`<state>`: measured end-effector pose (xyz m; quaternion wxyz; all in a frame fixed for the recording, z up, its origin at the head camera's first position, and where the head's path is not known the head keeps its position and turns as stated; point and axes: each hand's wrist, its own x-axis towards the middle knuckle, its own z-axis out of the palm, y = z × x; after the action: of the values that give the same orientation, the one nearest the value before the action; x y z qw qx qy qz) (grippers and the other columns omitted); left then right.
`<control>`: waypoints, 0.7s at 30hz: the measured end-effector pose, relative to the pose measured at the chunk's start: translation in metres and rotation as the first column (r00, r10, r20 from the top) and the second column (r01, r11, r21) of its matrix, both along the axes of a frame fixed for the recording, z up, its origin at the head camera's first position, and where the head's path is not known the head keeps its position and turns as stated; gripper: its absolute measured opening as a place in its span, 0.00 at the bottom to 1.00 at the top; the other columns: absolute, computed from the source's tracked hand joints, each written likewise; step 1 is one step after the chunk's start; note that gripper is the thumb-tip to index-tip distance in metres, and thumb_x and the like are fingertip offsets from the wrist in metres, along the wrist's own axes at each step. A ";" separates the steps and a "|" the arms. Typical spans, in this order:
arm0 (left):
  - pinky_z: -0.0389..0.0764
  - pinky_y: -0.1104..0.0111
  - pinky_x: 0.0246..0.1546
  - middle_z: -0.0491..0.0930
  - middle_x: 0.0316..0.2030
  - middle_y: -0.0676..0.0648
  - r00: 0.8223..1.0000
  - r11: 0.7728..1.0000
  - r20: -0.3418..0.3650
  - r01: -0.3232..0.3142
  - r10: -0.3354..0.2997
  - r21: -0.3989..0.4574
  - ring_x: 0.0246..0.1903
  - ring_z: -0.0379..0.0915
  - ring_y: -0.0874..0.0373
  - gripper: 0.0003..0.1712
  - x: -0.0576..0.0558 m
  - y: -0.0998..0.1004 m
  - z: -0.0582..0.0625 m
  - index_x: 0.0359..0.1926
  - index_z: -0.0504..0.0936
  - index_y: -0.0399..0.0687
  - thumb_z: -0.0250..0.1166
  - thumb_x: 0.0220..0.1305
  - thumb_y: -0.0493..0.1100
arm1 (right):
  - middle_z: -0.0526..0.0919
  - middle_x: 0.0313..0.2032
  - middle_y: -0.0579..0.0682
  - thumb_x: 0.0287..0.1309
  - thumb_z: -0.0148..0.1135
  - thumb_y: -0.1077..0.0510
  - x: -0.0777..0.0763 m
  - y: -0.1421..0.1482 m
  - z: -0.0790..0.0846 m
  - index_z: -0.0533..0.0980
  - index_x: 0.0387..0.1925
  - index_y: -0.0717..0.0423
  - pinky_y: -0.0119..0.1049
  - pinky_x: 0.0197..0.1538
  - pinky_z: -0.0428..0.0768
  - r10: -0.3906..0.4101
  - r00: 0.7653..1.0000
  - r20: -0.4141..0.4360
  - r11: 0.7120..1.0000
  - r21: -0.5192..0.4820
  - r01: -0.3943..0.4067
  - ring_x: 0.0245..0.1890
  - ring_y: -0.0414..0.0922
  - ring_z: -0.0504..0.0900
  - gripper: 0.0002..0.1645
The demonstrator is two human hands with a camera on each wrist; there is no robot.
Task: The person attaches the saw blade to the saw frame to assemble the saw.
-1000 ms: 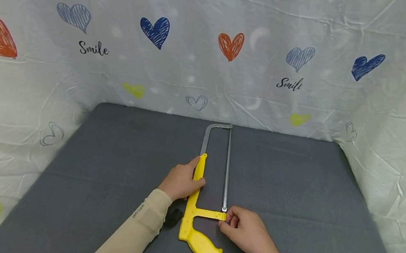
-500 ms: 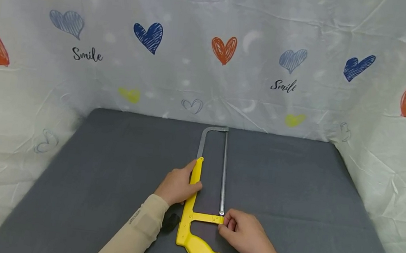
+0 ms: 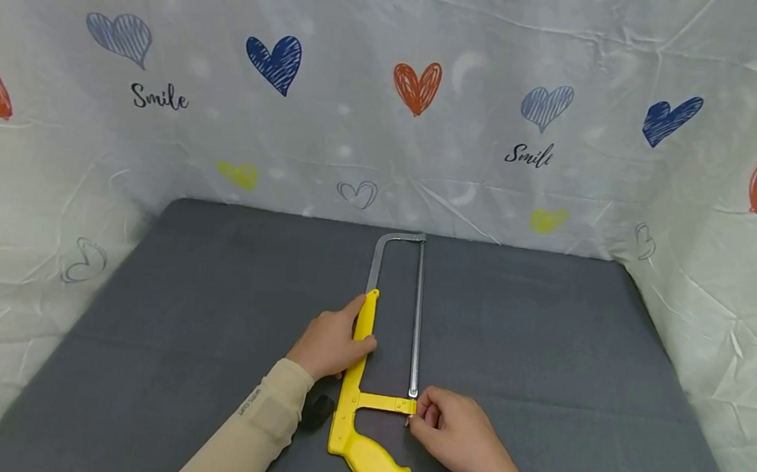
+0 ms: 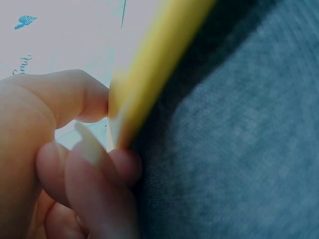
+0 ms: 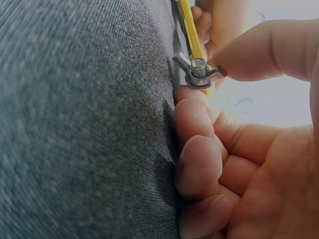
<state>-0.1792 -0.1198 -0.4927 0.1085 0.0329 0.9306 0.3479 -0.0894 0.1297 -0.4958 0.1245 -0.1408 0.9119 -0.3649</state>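
A hacksaw (image 3: 376,466) with a yellow handle and frame lies on the grey cloth, its silver bow toward the back. Its straight blade (image 3: 417,325) runs along the right side. My left hand (image 3: 328,342) grips the yellow frame bar, thumb across the top; the left wrist view shows this bar (image 4: 149,74) blurred between thumb and fingers. At the right end of the yellow crosspiece, my right hand (image 3: 461,437) pinches a metal wing nut (image 5: 192,79). The right wrist view shows the thumb on one wing, the index finger beneath, and the threaded bolt end (image 5: 199,65) protruding.
Dark grey cloth (image 3: 547,346) covers the table. A pale curtain (image 3: 333,139) printed with hearts and "Smile" stands behind and along both sides. Black wrist-worn devices (image 3: 318,413) sit beneath the forearms.
The head view has shifted slightly. Both hands keep their places on the hacksaw. A small metal tip below the crosspiece, beside my right thumb, now shows where it was hidden before.
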 end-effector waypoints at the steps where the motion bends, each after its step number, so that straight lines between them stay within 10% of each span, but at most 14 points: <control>1: 0.78 0.65 0.15 0.76 0.16 0.46 1.000 1.000 0.000 0.000 0.000 -0.001 0.10 0.72 0.53 0.49 0.000 0.000 0.000 0.87 0.57 0.51 0.65 0.69 0.49 | 0.73 0.20 0.36 0.65 0.69 0.54 0.000 0.000 0.000 0.78 0.29 0.42 0.29 0.23 0.66 0.001 1.000 -0.005 1.000 0.002 -0.001 0.16 0.33 0.65 0.09; 21: 0.77 0.66 0.15 0.75 0.15 0.47 1.000 1.000 -0.002 0.000 0.000 0.002 0.10 0.71 0.53 0.49 0.000 -0.001 0.000 0.87 0.57 0.51 0.65 0.68 0.49 | 0.73 0.21 0.36 0.63 0.69 0.58 0.000 0.000 -0.001 0.80 0.32 0.42 0.28 0.23 0.67 0.005 0.999 -0.048 1.000 0.013 -0.005 0.17 0.32 0.66 0.07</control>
<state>-0.1788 -0.1204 -0.4930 0.1077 0.0334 0.9304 0.3487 -0.0896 0.1298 -0.4973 0.1042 -0.1510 0.9166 -0.3552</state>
